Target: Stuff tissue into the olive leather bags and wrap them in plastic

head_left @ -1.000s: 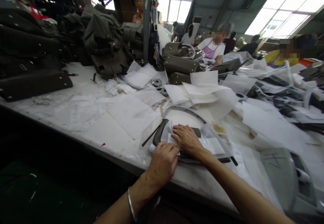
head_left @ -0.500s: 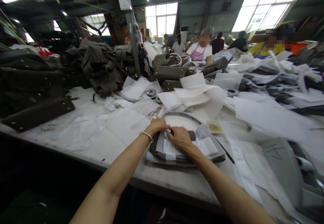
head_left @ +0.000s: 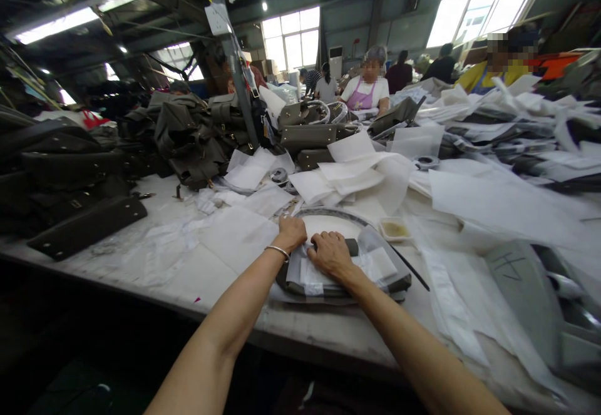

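A dark olive handbag [head_left: 397, 289] lies flat near the table's front edge, with white paper and clear film over it. Its wrapped handle [head_left: 338, 214] arches away on the far side. At the bag's upper left corner my left hand [head_left: 292, 232] is closed in a fist; what its fingers pinch is hidden. My right hand [head_left: 332, 253] rests on the bag's top with its fingers bent over the film and paper, beside a dark rolled piece [head_left: 351, 247]. A white packet [head_left: 382, 263] lies to the right of that hand.
White paper sheets [head_left: 357, 177] are strewn beyond the bag. Dark bags [head_left: 188, 139] are heaped at the left. To the right are a small dish [head_left: 394, 230], a thin dark stick [head_left: 413, 269] and a grey tape dispenser [head_left: 521, 296]. A co-worker [head_left: 364, 92] in a purple apron is across the table.
My hands have moved slightly apart: the left has come off the right's fingertips. The view has shifted a little. The bag stays in place.
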A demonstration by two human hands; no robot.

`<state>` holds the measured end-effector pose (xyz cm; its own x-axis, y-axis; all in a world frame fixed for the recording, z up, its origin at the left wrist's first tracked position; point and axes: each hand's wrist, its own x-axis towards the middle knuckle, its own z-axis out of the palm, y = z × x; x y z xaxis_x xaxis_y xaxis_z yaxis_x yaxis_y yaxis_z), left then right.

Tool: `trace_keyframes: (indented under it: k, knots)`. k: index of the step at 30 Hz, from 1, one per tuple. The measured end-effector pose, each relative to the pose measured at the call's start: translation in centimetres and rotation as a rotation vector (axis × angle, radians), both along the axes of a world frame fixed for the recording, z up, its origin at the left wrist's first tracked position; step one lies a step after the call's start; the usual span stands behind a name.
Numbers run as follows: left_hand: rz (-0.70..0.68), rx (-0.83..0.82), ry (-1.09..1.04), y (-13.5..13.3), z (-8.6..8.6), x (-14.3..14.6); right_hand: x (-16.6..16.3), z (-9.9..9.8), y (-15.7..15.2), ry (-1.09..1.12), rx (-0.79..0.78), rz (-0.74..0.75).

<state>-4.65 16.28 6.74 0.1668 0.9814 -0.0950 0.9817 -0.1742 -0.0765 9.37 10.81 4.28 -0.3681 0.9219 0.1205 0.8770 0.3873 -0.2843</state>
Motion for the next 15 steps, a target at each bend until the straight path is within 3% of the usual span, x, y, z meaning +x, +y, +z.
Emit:
trace_keyframes:
  k: [3, 7, 10, 15]
  knots:
    - [-0.144, 0.105, 0.012, -1.4, -0.1, -0.9, 0.2, -0.1, -0.2, 0.016, -0.002, 0.006]
    - [-0.322, 0.097, 0.002, -4.4, -1.4, -2.9, 0.1, -0.6, -0.5, 0.056, -0.011, 0.039]
    - [-0.308, 0.117, 0.001, -5.8, -1.9, -4.1, -0.1, -0.8, -0.5, 0.105, -0.042, 0.062]
    - [-0.221, 0.219, -0.026, -7.0, -0.8, -3.4, 0.6, -0.9, 0.8, 0.273, -0.148, 0.023]
